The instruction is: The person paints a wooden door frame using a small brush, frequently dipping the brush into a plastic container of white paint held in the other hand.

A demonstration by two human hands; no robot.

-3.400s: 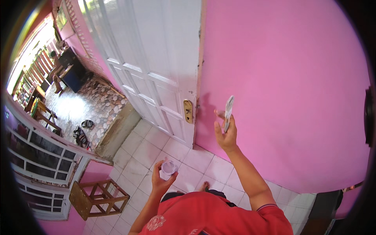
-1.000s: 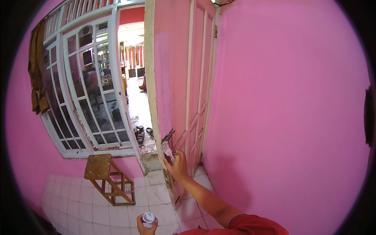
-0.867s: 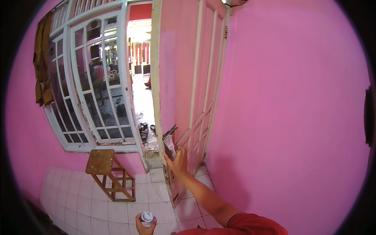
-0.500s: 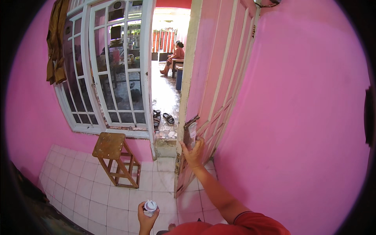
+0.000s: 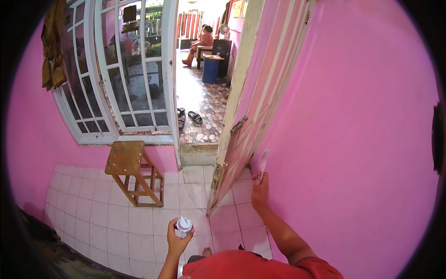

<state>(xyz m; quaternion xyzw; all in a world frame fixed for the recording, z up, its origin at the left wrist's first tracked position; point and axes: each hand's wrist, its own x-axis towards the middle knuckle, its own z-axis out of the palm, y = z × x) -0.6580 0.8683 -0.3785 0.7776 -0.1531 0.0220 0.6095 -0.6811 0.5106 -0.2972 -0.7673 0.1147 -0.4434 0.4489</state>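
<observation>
My left hand point(image 5: 177, 239) is closed around a small round white-and-purple tub point(image 5: 185, 225) with white matter on top, held over the tiled floor. In my right hand point(image 5: 260, 193) is a narrow, flat, pale tool point(image 5: 263, 161) pointing up; its exact kind is unclear. That hand is in front of the pink wall, just right of the pink panelled door point(image 5: 265, 100), and apart from it. The door stands open, with a worn handle point(image 5: 239, 124) and a lock plate point(image 5: 217, 176) on its edge.
A wooden stool point(image 5: 127, 158) stands beneath the white-framed window point(image 5: 132, 69). Past the raised doorstep point(image 5: 200, 149) lie dark sandals point(image 5: 195, 117). Farther out are a blue drum point(image 5: 210, 70) and a seated person point(image 5: 203, 41). The pink wall point(image 5: 357, 130) is close on my right.
My right hand has come off the door by its handle and moved right with the tool. The doorway gap looks wider, showing the whole blue drum. The left hand still holds the tub.
</observation>
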